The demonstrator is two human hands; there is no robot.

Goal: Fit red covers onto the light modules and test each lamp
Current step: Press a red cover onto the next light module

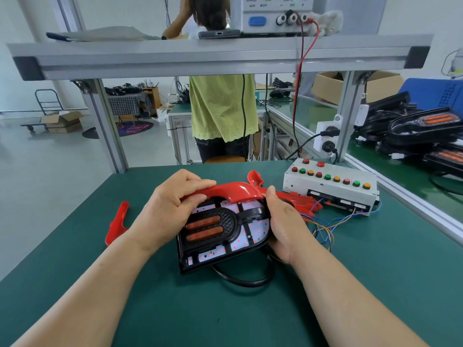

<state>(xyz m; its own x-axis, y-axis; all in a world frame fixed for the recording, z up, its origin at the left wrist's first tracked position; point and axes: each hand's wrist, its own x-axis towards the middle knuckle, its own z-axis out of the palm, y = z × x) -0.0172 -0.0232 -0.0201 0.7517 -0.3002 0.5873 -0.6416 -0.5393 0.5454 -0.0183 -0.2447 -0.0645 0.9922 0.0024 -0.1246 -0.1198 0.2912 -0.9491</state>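
A black light module [223, 231] with white LED boards and two orange strips lies tilted on the green table [325, 284]. Small red LEDs glow on it. A glossy red cover [233, 191] sits along the module's far edge. My left hand [167, 211] grips the cover's left end, fingers curled over it and thumb under. My right hand [280, 226] holds the module's right side, thumb up against the cover's right end. A black cable [248, 280] loops out from under the module.
A second red cover [117, 222] lies left of my hands, another [298, 200] behind my right hand. A white test box [330, 186] with coloured buttons and loose wires stands at the right. Several black modules [421, 131] are piled far right. A person in green stands behind the bench.
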